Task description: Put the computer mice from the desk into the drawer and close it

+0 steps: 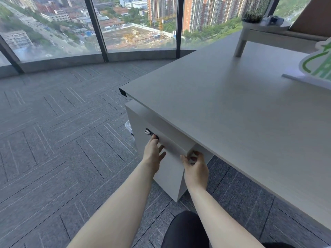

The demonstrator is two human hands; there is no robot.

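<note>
Both hands (153, 152) (195, 168) on the drawer (172, 145) front — desk (232, 108) overhanging above.

Showing two bare forearms, sleeveless to the frame's edge; left hand (153, 153) and right hand (195, 168) wearing no gloves or rings. Wearing dark trousers (186, 230) at the knee.

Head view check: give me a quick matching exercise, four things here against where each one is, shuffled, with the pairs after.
Things:
1. left hand
2. right hand
3. lock
4. white riser shelf

Places:
A. far back on the desk top, on legs
B. on the drawer front, just below the lock
C. at the near corner of the drawer front, fingers curled round the edge
D. near the far end of the drawer front, under the desk edge

Pairs: 1-B, 2-C, 3-D, 4-A
</note>
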